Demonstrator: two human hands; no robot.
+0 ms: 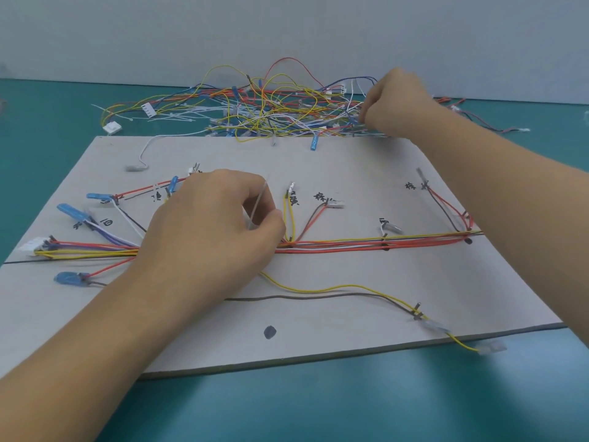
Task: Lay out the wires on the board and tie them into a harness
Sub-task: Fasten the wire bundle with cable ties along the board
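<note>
On the teal table (318, 403), beyond the grey foam board (350, 173), the right hand (395, 103) curls into the loose coloured-wire tangle (271, 110), seemingly pinching one, and a snagged pull could jolt the laid red-yellow wire bundle (366, 244) where the left hand (210, 228) pinches a white cable tie (258, 202).

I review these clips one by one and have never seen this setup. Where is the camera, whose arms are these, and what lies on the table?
No machine here: a person works with bare hands, filmed by one camera worn on the head, looking down. A grey board lies on a teal table. A bundle of wires runs across the board. The left hand rests on it and pinches a thin white tie. The right hand reaches into a pile of loose wires past the board's far edge; its fingers are curled, but what they hold is too blurred to tell.
</note>
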